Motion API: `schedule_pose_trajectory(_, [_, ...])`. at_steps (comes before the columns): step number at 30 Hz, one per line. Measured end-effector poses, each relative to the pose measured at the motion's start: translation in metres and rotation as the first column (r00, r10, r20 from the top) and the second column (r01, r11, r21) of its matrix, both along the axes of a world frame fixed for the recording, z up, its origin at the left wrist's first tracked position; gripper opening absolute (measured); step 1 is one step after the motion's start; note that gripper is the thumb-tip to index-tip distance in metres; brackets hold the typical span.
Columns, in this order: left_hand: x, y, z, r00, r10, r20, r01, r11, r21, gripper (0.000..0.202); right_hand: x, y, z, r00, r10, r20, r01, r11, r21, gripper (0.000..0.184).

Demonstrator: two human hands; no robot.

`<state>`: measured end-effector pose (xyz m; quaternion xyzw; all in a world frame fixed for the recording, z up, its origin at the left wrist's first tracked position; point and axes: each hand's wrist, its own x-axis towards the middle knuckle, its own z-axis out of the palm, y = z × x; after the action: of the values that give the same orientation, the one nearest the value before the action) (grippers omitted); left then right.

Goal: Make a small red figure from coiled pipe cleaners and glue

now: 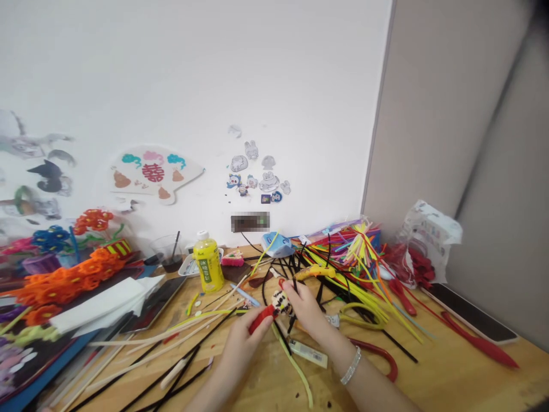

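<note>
Between my two hands is a small craft piece [281, 302], cream with black marks and red parts at its ends. My left hand [242, 337] is closed on its red lower part. Above it to the right, my right hand [306, 306] pinches the red upper end. A pale green pipe cleaner [295, 369] trails down from below the piece onto the table; whether it is joined cannot be made out. A white, labelled box-like item [309, 353] lies under my right forearm. Black pipe cleaners [295, 260] lie just behind my hands.
A yellow drink bottle [208, 263] stands left of my hands, with a plastic cup [169, 257] behind. Bundled coloured pipe cleaners [360, 249] lie at the back right, near a phone [472, 315]. Orange pipe-cleaner flowers [72, 277] fill the left side, beside white paper [105, 300].
</note>
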<state>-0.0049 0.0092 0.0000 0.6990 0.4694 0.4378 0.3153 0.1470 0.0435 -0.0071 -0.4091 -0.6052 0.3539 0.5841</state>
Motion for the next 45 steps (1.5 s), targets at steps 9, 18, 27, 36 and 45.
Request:
schedule_pose_trajectory(9, [-0.005,0.003,-0.003,1.0,-0.024,-0.019,0.024,1.0,-0.013,0.025,-0.001,-0.002,-0.003,0.997,0.005,0.072,-0.006,1.0,0.018,0.039])
schedule_pose_trajectory(18, [-0.003,0.003,-0.004,0.998,-0.018,0.064,0.021,0.999,-0.045,0.031,0.029,0.006,0.011,0.993,0.009,0.118,-0.016,0.998,0.062,0.043])
schedule_pose_trajectory(27, [-0.003,0.006,-0.009,0.995,0.01,0.095,-0.003,0.997,-0.073,0.04,0.023,0.004,0.013,0.952,-0.064,0.301,0.015,0.987,0.161,0.033])
schedule_pose_trajectory(36, [-0.006,0.01,-0.013,0.996,0.007,0.094,-0.001,0.998,-0.063,0.038,0.022,0.004,0.012,0.966,-0.02,0.257,-0.013,0.992,0.126,0.038])
schedule_pose_trajectory(45, [-0.003,0.006,-0.01,0.993,0.0,0.116,0.009,0.997,-0.073,0.039,0.019,0.006,0.005,0.983,0.062,0.175,-0.067,0.997,0.024,0.039])
